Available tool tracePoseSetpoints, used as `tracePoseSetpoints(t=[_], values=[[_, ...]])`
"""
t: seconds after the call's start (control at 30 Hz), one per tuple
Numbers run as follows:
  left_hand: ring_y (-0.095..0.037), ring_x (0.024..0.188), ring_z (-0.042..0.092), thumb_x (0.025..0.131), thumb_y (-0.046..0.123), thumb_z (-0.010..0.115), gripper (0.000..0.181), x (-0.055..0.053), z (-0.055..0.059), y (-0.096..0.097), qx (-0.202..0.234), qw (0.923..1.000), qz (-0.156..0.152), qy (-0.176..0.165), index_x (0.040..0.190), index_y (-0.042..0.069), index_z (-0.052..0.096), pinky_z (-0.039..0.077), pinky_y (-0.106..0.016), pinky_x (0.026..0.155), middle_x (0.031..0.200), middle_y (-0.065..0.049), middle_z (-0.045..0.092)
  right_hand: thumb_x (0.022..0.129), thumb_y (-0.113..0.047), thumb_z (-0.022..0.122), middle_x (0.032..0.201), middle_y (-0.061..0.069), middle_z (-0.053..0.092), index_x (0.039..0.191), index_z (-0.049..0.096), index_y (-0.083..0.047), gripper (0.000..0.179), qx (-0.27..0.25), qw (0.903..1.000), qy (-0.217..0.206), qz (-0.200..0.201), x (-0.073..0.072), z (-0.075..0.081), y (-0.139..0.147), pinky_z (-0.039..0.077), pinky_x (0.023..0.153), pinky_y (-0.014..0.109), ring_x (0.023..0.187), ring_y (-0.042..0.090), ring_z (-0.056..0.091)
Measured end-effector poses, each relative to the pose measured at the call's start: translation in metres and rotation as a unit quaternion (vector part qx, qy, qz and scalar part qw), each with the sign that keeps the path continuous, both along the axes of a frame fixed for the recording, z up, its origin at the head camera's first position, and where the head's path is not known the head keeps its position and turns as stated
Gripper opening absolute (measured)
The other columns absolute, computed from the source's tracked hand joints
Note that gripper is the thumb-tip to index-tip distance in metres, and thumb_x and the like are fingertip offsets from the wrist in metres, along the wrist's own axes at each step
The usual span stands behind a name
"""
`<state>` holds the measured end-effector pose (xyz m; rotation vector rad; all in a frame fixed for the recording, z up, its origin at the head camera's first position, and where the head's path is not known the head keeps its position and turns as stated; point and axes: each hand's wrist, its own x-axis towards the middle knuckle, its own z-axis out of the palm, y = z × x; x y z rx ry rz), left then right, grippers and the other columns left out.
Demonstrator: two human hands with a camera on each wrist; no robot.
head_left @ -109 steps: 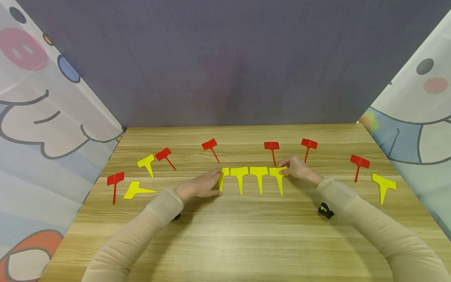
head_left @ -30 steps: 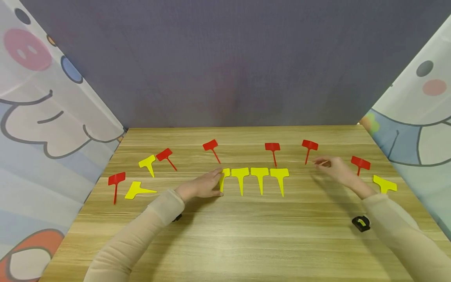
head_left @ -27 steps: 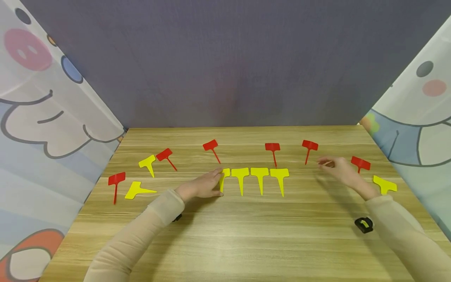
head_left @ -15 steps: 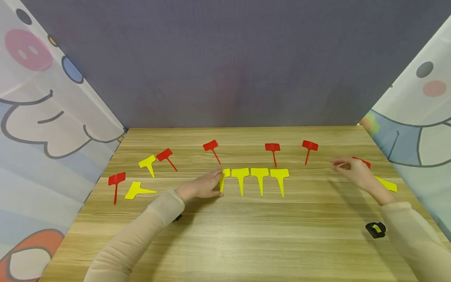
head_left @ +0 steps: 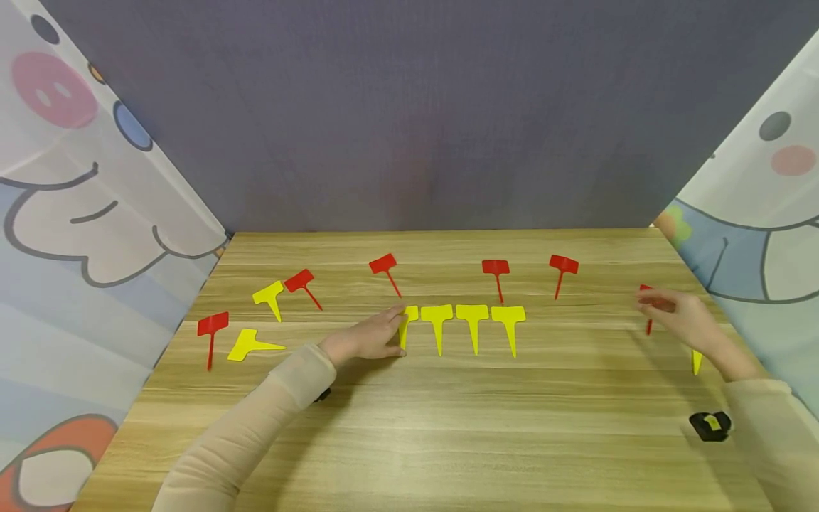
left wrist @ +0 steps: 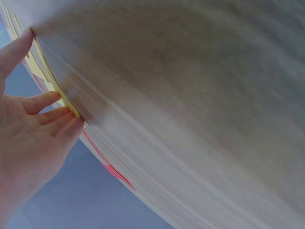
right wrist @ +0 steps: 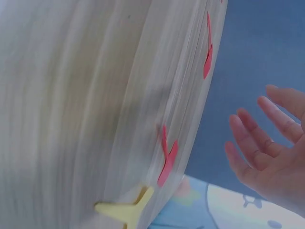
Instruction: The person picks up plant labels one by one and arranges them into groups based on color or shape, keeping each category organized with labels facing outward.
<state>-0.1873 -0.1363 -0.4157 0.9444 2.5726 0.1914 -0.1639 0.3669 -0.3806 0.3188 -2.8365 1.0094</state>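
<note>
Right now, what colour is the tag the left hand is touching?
Yellow; the tag at the left hand shows best in the head view.

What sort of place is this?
Probably a small booth set up for tabletop work, though I can't tell what lies beyond it. A wood-grain table reaches back to a plain dark backdrop, and sheets printed with cartoon figures stand along both sides.

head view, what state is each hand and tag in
left hand: thumb and fingertips on the row's left-end tag
right hand: raised, holding nothing
yellow row: four tags, lined up
left yellow tags: two, loose, differently turned
right yellow tag: loose, partly hidden
red tags: six, scattered, rightmost partly hidden
</note>
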Motion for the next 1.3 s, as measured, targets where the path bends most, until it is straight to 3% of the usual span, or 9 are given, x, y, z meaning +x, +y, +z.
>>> tracePoseSetpoints(t=[0.23, 0.43, 0.77, 0.83, 0.93, 1.0, 1.07, 1.17, 1.3], values=[[-0.026, 0.134, 0.011, 0.087, 0.039, 0.053, 0.072, 0.0, 0.001, 0.0, -0.002, 1.0, 0.0, 0.0, 0.136, -0.005, 0.024, 0.016, -0.036, 0.107, 0.146, -0.017, 0.008, 0.086, -0.014, 0.057, 0.091, -0.04, 0.037, 0.104, 0.057, 0.008, 0.028, 0.007, 0.9997, -0.012, -0.023, 0.005, -0.003, 0.021, 0.041, 0.053, 0.011, 0.074, -0.024, 0.038], [-0.026, 0.134, 0.011, 0.087, 0.039, 0.053, 0.072, 0.0, 0.002, 0.001, -0.004, 1.0, -0.001, -0.002, 0.136, -0.006, 0.025, 0.016, -0.036, 0.108, 0.146, -0.018, 0.009, 0.087, -0.014, 0.056, 0.09, -0.043, 0.035, 0.104, 0.056, 0.007, 0.028, 0.004, 0.9988, -0.029, -0.04, 0.009, -0.007, 0.034, 0.038, 0.054, 0.008, 0.073, -0.025, 0.037], [-0.027, 0.134, 0.011, 0.087, 0.039, 0.052, 0.072, 0.0, 0.001, 0.0, -0.003, 1.0, 0.0, -0.001, 0.136, -0.006, 0.024, 0.016, -0.036, 0.108, 0.146, -0.018, 0.008, 0.088, -0.021, 0.054, 0.082, -0.041, 0.035, 0.11, 0.049, 0.015, 0.042, 0.034, 0.9943, -0.069, -0.075, 0.01, -0.01, 0.053, 0.038, 0.051, 0.011, 0.07, -0.027, 0.03], [-0.026, 0.134, 0.011, 0.087, 0.039, 0.052, 0.072, 0.0, 0.001, 0.0, -0.004, 1.0, 0.0, -0.001, 0.136, -0.005, 0.024, 0.016, -0.036, 0.108, 0.146, -0.018, 0.008, 0.088, -0.021, 0.054, 0.083, -0.029, 0.049, 0.111, 0.048, 0.016, 0.044, 0.048, 0.993, -0.074, -0.078, 0.009, -0.011, 0.057, 0.039, 0.05, 0.012, 0.07, -0.025, 0.03], [-0.026, 0.134, 0.011, 0.087, 0.039, 0.052, 0.072, 0.0, 0.0, -0.001, -0.004, 1.0, -0.001, 0.0, 0.136, -0.005, 0.024, 0.016, -0.036, 0.108, 0.146, -0.018, 0.008, 0.088, -0.02, 0.053, 0.093, 0.012, 0.063, 0.112, 0.047, 0.017, 0.045, 0.069, 0.9909, -0.08, -0.083, 0.008, -0.014, 0.062, 0.043, 0.05, 0.015, 0.069, -0.004, 0.053], [-0.026, 0.134, 0.01, 0.087, 0.039, 0.052, 0.072, 0.0, 0.0, -0.001, -0.004, 1.0, -0.001, 0.0, 0.136, -0.006, 0.024, 0.015, -0.036, 0.108, 0.146, -0.018, 0.008, 0.089, -0.02, 0.052, 0.107, 0.038, 0.049, 0.113, 0.045, 0.018, 0.046, 0.077, 0.9891, -0.093, -0.084, 0.008, -0.016, 0.064, 0.048, 0.052, 0.023, 0.076, 0.026, 0.059], [-0.026, 0.134, 0.01, 0.087, 0.039, 0.052, 0.072, -0.001, -0.001, -0.001, -0.003, 1.0, -0.002, 0.0, 0.136, -0.006, 0.024, 0.015, -0.036, 0.108, 0.146, -0.018, 0.008, 0.089, -0.021, 0.05, 0.113, 0.043, 0.039, 0.114, 0.044, 0.019, 0.048, 0.08, 0.9877, -0.103, -0.086, 0.008, -0.018, 0.066, 0.05, 0.057, 0.034, 0.088, 0.052, 0.047], [-0.026, 0.134, 0.01, 0.087, 0.039, 0.052, 0.072, 0.0, -0.001, -0.001, -0.003, 1.0, -0.002, -0.001, 0.137, -0.005, 0.024, 0.016, -0.037, 0.107, 0.146, -0.018, 0.008, 0.089, -0.023, 0.049, 0.116, 0.045, 0.034, 0.116, 0.04, 0.02, 0.051, 0.081, 0.9853, -0.122, -0.088, 0.01, -0.02, 0.069, 0.046, 0.065, 0.051, 0.095, 0.057, 0.04], [-0.026, 0.134, 0.01, 0.087, 0.038, 0.052, 0.072, 0.0, -0.001, -0.001, -0.001, 1.0, -0.001, -0.003, 0.137, -0.005, 0.023, 0.016, -0.037, 0.107, 0.146, -0.018, 0.008, 0.089, -0.026, 0.049, 0.117, 0.046, 0.029, 0.118, 0.037, 0.02, 0.056, 0.084, 0.9822, -0.138, -0.096, 0.012, -0.021, 0.07, 0.04, 0.07, 0.059, 0.096, 0.059, 0.036]])
